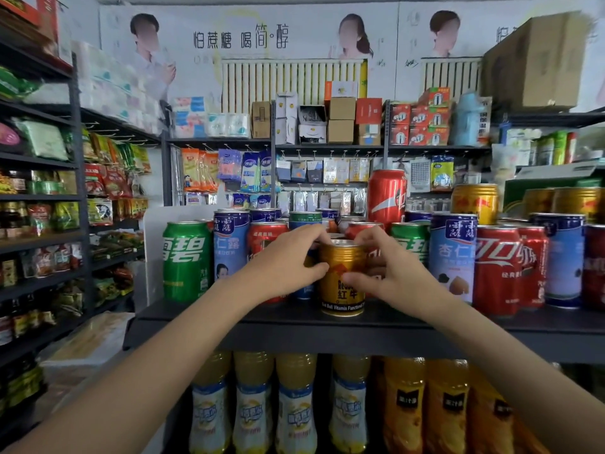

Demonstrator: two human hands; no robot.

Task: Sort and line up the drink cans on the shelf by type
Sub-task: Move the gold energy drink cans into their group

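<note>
The gold Red Bull can point(342, 278) looks like a full, sealed drink can: probably moderately heavy for its size, rigid in the wall while unopened, smooth and somewhat slippery on its printed metal skin. It would dent if dropped or squeezed hard, so the safe hold is around the middle or upper body, fingers and thumb on opposite sides, lifting straight up to clear its neighbours.

It is short and stout, gold with ribbed bands near the top, a red emblem, red Chinese characters and a line of English print near its base. It stands upright at the front edge of the dark shelf point(229, 317), ahead of the packed row.

The left hand point(288, 260) curls around the can's left side, thumb at the front and fingers over the rim toward the back. The right hand point(386, 263) grips its right side the same way, thumb pressed on the label.

Behind and beside it the types are mixed: a green Sprite can point(186, 260) at far left, a blue almond-drink can point(230, 244) next to it, red Coca-Cola cans point(497, 270) to the right, and more gold Red Bull cans point(475, 203) raised at the back right. Sorting looks barely begun. Bottled juice point(296, 404) fills the tier below.
</note>
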